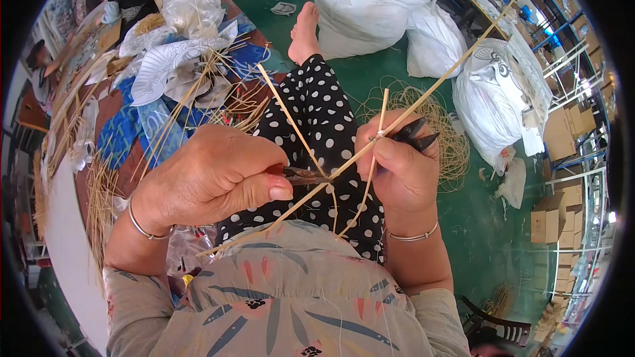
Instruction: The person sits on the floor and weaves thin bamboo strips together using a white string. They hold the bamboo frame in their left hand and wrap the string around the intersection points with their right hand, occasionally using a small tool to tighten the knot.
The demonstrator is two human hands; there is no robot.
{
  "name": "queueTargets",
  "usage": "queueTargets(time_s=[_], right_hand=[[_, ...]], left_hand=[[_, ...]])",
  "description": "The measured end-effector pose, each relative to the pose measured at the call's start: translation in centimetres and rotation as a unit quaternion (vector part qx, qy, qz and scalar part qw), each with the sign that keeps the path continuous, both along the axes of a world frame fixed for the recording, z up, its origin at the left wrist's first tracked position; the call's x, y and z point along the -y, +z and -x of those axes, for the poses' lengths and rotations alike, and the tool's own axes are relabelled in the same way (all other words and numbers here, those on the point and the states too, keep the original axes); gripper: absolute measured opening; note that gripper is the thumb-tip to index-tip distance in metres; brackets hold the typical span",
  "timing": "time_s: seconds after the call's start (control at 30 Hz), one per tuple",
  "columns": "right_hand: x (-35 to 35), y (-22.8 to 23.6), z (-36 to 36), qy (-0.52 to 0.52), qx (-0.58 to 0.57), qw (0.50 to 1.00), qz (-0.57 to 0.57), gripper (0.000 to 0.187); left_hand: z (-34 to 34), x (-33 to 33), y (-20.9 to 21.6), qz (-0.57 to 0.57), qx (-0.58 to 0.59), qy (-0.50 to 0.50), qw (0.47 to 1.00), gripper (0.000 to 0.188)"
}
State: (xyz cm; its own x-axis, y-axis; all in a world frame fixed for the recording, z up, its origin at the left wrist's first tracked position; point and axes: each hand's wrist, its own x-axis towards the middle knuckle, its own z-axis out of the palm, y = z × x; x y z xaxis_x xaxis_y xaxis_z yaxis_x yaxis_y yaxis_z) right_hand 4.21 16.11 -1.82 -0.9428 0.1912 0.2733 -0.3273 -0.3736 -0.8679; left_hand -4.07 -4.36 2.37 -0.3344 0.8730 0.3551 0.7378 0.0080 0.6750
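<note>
My left hand (221, 175) is closed around a small metal tool (303, 176) that looks like pliers. Its dark jaws meet the sticks where a thin strip crosses the long one; the handles are hidden in my palm. In my right hand (405, 175), thumb and fingers pinch a bamboo stick frame (423, 96) at its upper crossing. One long stick runs diagonally over my lap, and two thinner strips cross it, bending together below. Two black pointed ends (417, 135) of another tool stick out from the same right hand; the rest of it is covered.
A table (83, 208) on the left carries bundles of thin sticks (101, 192), blue cloth and plastic bags. Coiled thin strips (450, 152) lie on the green floor beside my right hand. Large white sacks (370, 10) stand ahead, with cardboard boxes (546, 226) at right. People sit far left.
</note>
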Motion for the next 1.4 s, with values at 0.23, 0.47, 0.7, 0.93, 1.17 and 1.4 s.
queueTargets(time_s=[0.23, 0.47, 0.7, 0.93, 1.17, 1.4], right_hand=[[0.3, 0.2, 0.0, -0.011, -0.013, 1.0, 0.015, 0.015], [0.5, 0.3, 0.0, -0.008, -0.023, 1.0, 0.016, 0.014], [0.7, 0.2, 0.2, -0.013, -0.035, 0.999, 0.031, 0.016], [0.3, -0.4, 0.4, 0.01, -0.039, 0.998, 0.039, 0.036], [-0.1, -1.6, -0.4, -0.015, 0.113, 0.992, -0.046, 0.033], [-0.6, 0.0, -3.4, -0.236, -0.052, 0.867, -0.437, 0.021]], left_hand=[[0.5, 0.3, 0.5, 0.022, 0.084, -0.001, 0.996, 0.027], [0.5, 0.3, -0.3, -0.016, 0.152, 0.008, 0.988, 0.028], [0.2, 0.3, -0.5, -0.033, 0.183, 0.031, 0.982, 0.031], [-0.2, -0.2, -0.5, -0.079, 0.193, 0.086, 0.974, 0.038], [0.5, 0.1, -1.3, -0.035, 0.185, 0.08, 0.979, 0.033], [2.3, 0.1, -1.4, 0.045, 0.155, 0.005, 0.987, 0.032]])
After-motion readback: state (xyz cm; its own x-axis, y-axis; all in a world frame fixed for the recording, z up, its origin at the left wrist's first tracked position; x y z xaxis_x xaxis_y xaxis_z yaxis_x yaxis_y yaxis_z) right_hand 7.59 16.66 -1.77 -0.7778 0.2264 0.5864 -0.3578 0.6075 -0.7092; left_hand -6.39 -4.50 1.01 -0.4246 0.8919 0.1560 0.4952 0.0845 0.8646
